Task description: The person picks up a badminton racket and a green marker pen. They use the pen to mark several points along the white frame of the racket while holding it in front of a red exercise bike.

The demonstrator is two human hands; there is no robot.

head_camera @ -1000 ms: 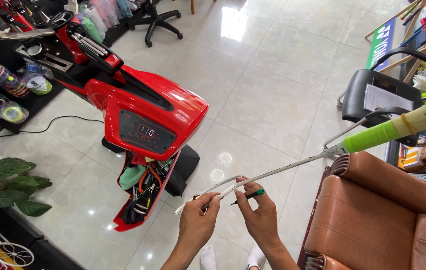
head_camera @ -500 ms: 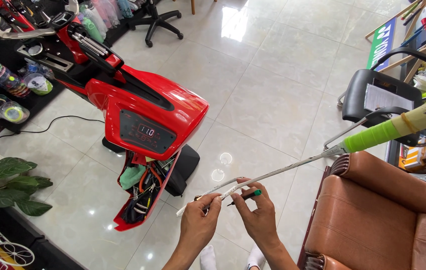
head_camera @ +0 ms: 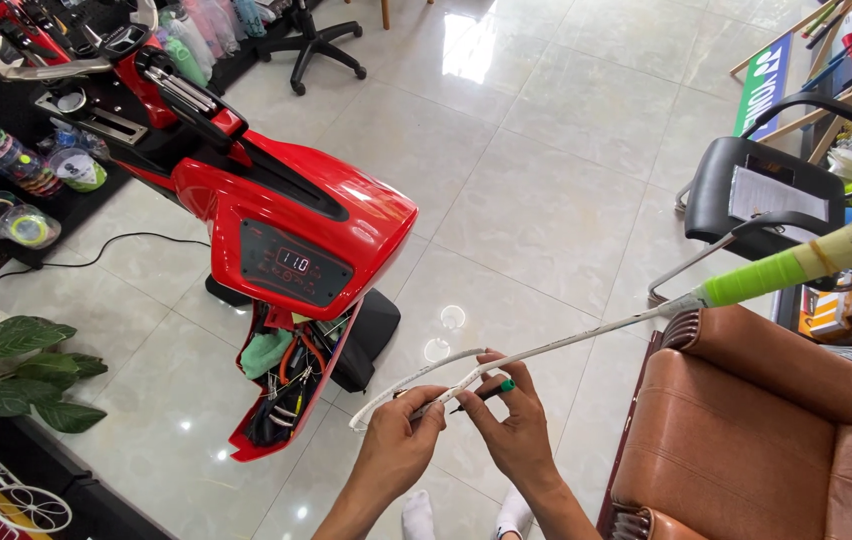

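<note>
Over the pale tiled floor, left of centre: red stringing machine (head_camera: 296, 230), lit display on its sloped face, tool tray hanging open beneath. Lower right, brown leather armchair (head_camera: 766, 440); behind it, black chair (head_camera: 716, 185) bearing a white printed sheet (head_camera: 771, 195).

Across the middle, white badminton racket (head_camera: 586, 342), slanting from its green grip at the right edge down to the frame at the hands. Barely changed from half a second ago: same slant, both hands at the same spot on the frame, only a slight shift of fingers. Fine work at one point, then, not a repositioning.

Left hand (head_camera: 396, 450) closed, pinching the frame. Right hand (head_camera: 516, 430) closed on a slim green-capped tool (head_camera: 481, 392), tip against the frame.

Top right, green-and-white sign board (head_camera: 761, 85), leaning and tilted. At the right edge, small orange box (head_camera: 826, 310) below the grip. Far left, round string reels (head_camera: 6, 170) with coloured labels on a black surface.
</note>
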